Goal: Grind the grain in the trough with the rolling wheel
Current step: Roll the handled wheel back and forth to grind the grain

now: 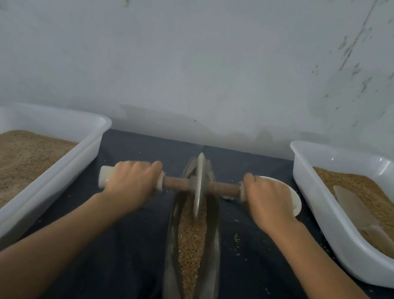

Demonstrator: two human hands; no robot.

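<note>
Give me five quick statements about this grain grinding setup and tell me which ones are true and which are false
1. Both hands grip the axle of the rolling wheel, the left hand on one side and the right hand on the other. True.
2. The trough holds no grain. False: grain lies along its channel.
3. A scoop lies in the white tub on the right. True.
4. The white tub on the left holds water. False: it holds tan, grain-like material.
5. The wheel stands at the near end of the trough. False: it stands toward the far end.
</note>
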